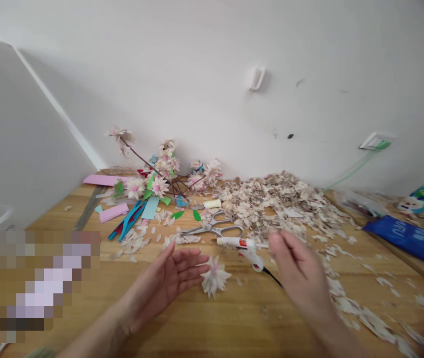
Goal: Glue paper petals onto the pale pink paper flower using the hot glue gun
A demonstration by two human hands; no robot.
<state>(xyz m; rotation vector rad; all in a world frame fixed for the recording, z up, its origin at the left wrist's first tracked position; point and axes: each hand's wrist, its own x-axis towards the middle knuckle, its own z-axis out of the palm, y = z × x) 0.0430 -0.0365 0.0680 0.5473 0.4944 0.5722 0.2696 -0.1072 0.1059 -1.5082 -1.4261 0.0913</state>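
My left hand (174,278) is open, palm facing inward and fingers stretched toward a white paper-like flower with a pink centre (215,279). Its fingertips are at the flower's left edge; whether they touch it I cannot tell. My right hand (296,268) is closed, with fingers curled in; what they hold, if anything, is hidden. Just left of it lies a white hot glue gun (247,251), its pale glue stick reaching toward my fingers and its black cord running beneath the hand. Grey-handled scissors (215,227) lie behind the gun.
Against the wall rest a twig branch with several flowers (159,186) and a heap of dry pale petals (271,199), with more scattered rightward. Coloured strips (128,221) lie at left near a pixelated patch. A blue packet (409,241) is at right, below a wall socket (376,141).
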